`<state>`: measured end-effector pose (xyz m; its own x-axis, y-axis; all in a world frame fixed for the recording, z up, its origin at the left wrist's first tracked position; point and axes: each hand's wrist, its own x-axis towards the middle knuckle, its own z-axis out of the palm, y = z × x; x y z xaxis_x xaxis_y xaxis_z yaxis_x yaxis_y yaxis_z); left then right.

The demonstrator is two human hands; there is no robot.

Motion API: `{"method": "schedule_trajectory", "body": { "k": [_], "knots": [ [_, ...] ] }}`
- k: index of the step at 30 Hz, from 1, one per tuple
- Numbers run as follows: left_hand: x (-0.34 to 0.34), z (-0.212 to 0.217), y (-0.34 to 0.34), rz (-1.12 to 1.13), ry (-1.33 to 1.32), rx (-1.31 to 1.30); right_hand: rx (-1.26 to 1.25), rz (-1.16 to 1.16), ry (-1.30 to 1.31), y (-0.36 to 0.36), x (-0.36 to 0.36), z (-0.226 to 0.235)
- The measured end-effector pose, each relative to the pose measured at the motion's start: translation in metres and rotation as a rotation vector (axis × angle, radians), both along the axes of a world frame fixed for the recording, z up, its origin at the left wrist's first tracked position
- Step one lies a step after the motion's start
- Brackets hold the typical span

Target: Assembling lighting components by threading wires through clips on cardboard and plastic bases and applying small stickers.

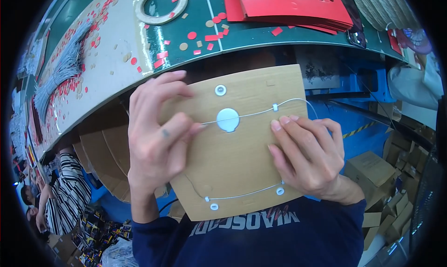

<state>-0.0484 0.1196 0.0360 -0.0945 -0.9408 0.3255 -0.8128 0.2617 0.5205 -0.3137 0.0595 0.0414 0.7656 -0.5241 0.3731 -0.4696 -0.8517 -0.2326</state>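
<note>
A tan cardboard panel (242, 164) is held in front of my chest, tilted a little. A round hole (228, 120) with a small notch shows white through it, and a thin white cord (253, 113) runs across. My left hand (160, 132) pinches the cord's left end between thumb and a finger, its other fingers curled and raised. The cord passes a small white clip (275, 107) and loops at the right edge. My right hand (309, 155) grips the panel's right side. A lower cord (247, 193) spans two clips near white round eyelets (214, 206).
Beyond the panel, a green-topped table (260, 36) carries red cardboard sheets (288, 8), a tape roll (139, 10), a bundle of grey cords (60, 76) and scattered red and tan scraps. Cardboard boxes (372, 171) stand at right. Other people sit at far left, one in striped clothing (70, 192).
</note>
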Motion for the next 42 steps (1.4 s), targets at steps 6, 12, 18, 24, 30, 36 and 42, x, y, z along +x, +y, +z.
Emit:
{"method": "schedule_trajectory", "body": {
  "k": [6, 12, 18, 24, 30, 36, 42],
  "knots": [
    [0.002, -0.018, 0.017, 0.106, 0.181, 0.013, 0.052, 0.113, 0.058, -0.018, 0.022, 0.013],
    [-0.002, -0.028, 0.009, 0.099, 0.474, -0.141, 0.396, 0.299, -0.226, -0.033, 0.066, -0.008],
    [-0.018, -0.027, 0.039, 0.284, 1.382, 0.209, 0.448, 0.309, -0.295, -0.039, 0.075, -0.012],
    [-0.019, -0.033, 0.039, 0.282, 1.429, 0.245, 0.477, 0.296, -0.259, -0.038, 0.084, -0.005],
    [-0.022, -0.035, 0.032, 0.292, 1.466, 0.105, 0.48, 0.37, -0.163, -0.039, 0.09, 0.002],
    [-0.021, -0.033, 0.032, 0.282, 1.391, 0.158, 0.157, 0.422, -0.001, -0.033, 0.084, 0.009],
    [-0.019, -0.032, 0.031, 0.28, 1.437, 0.18, 0.053, 0.42, 0.139, -0.027, 0.08, 0.018]
  ]
}}
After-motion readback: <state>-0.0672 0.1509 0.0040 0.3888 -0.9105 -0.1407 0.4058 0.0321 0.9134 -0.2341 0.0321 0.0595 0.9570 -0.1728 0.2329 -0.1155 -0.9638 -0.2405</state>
